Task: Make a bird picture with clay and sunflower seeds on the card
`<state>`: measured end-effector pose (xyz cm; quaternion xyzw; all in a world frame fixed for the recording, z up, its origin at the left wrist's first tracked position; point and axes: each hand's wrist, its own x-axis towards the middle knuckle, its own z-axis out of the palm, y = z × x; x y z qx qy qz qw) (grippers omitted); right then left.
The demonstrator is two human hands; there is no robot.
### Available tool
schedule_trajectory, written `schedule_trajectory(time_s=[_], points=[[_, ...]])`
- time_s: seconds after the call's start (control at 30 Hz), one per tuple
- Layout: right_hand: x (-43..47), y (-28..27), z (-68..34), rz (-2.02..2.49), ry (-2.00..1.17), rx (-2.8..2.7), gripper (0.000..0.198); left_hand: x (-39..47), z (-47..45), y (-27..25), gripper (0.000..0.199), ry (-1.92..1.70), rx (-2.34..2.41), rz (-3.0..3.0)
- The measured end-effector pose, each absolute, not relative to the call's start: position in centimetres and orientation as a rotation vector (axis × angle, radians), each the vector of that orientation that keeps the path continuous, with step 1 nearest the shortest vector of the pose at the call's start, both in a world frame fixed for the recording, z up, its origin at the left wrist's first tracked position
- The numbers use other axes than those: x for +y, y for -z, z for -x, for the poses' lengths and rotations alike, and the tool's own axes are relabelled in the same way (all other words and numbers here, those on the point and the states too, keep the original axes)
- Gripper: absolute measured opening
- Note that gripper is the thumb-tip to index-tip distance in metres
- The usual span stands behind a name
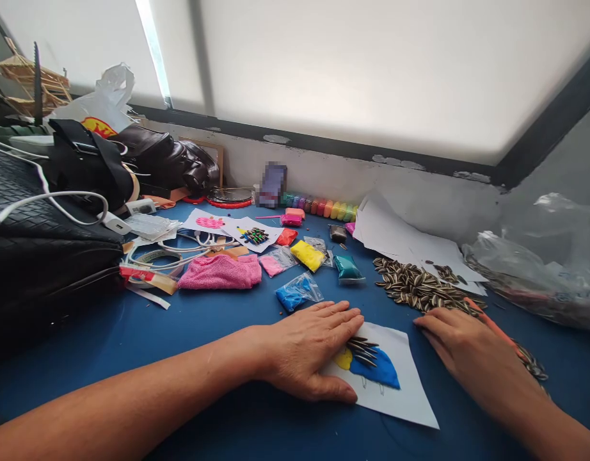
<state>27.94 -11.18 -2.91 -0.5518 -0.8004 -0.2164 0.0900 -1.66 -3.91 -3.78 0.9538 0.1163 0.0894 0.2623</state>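
My left hand (307,346) lies flat, fingers stretched out, across the left part of a white paper sheet (413,400). On that sheet is a blue clay shape (381,370) with a yellow clay piece (343,359) at its left end and short drawn lines below. Several striped sunflower seeds (363,351) stick out of the blue clay near the yellow. To the right of the sheet, my right hand (482,355) rests low beside the seed pile (414,286), its fingers drawn together. Whatever its fingertips may hold is hidden.
Clay packets in blue (295,293), yellow (308,255) and teal (347,269) lie beyond my left hand. An orange tool (491,323) crosses the seeds. A pink cloth (221,271) and black bag (50,256) are left; a plastic bag (539,269) is right.
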Motion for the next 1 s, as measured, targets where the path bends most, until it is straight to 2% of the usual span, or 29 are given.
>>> schedule_trajectory(time_s=[0.17, 0.33, 0.7, 1.0], points=[[-11.2, 2.7, -27.5, 1.639, 0.638, -2.367, 0.038, -3.9, 1.7, 3.7, 0.093, -0.24, 0.313, -2.573], [-11.6, 1.9, -26.6, 1.577, 0.678, -2.217, 0.027, -3.8, 1.6, 3.8, 0.093, -0.246, 0.307, -2.577], [-12.5, 1.2, -25.6, 1.76, -0.067, -1.871, 0.029, -3.9, 1.7, 3.7, 0.093, -0.225, 0.314, -2.584], [-13.0, -0.4, -22.9, 1.52, -0.003, -2.088, 0.027, -3.8, 1.7, 3.8, 0.091, -0.277, 0.286, -2.577]])
